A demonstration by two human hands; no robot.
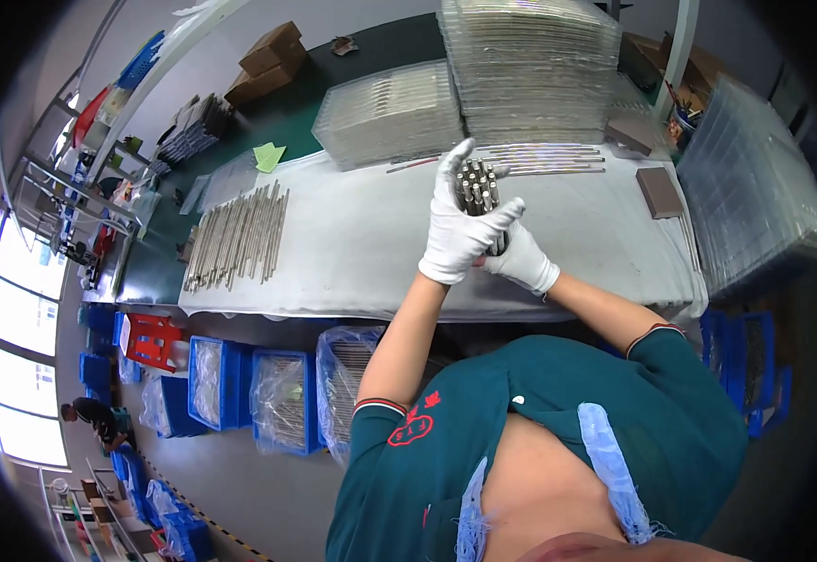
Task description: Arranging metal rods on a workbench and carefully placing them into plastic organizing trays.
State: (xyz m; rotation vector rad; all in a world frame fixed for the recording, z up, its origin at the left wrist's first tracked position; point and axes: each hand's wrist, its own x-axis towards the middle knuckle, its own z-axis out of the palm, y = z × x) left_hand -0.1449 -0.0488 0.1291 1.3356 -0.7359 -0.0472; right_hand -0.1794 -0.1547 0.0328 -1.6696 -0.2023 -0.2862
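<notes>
White gloves cover both my hands, which are together above the cloth-covered table. Between them a bundle of thin metal rods (478,187) stands nearly upright, its shiny ends pointing up. My left hand (455,229) curves round the bundle from the left, with fingers extended along its side and across its front. Lower down, my right hand (525,259) grips the bundle's lower part; most of its fingers are hidden. Behind the bundle, several loose rods (558,159) lie sideways on the cloth. To the left, a wide row of similar rods (237,236) lies side by side.
Stacks of clear plastic trays (535,75) and a lower tray stack (390,117) line the table's back. More clear trays (750,197) lean at the right, near a brown block (658,193). Blue crates (282,403) and a red stool (151,342) stand below. A person (99,421) bends far left.
</notes>
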